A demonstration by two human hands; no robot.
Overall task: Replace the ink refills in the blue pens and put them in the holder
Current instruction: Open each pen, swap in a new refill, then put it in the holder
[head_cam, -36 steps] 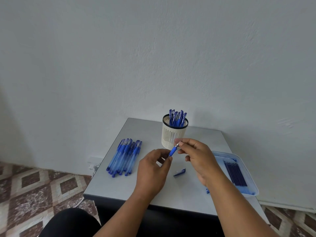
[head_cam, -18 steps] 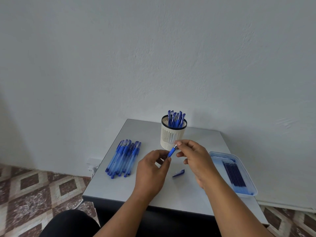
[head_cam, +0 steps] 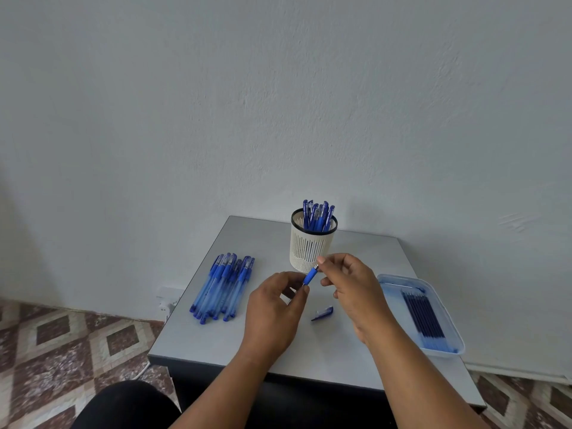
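Both hands hold one blue pen (head_cam: pixel 310 275) above the middle of the grey table (head_cam: pixel 247 239). My left hand (head_cam: pixel 275 308) grips its lower barrel, which the fingers mostly hide. My right hand (head_cam: pixel 349 286) pinches the pen's tip end between thumb and forefinger. A blue pen cap (head_cam: pixel 322 313) lies on the table just below the hands. The white mesh holder (head_cam: pixel 311 246) stands behind them with several blue pens (head_cam: pixel 318 215) upright in it. A row of several blue pens (head_cam: pixel 223 287) lies at the left.
A clear plastic tray (head_cam: pixel 455 339) with several dark blue refills (head_cam: pixel 424 317) sits at the table's right edge. The table stands against a white wall. Patterned floor tiles (head_cam: pixel 62 342) show to the left, and my dark-clad knee (head_cam: pixel 123 407) is at the bottom.
The hands and pen stay in nearly the same place; my right fingers have shifted slightly on the tip end. The view has drifted a little.
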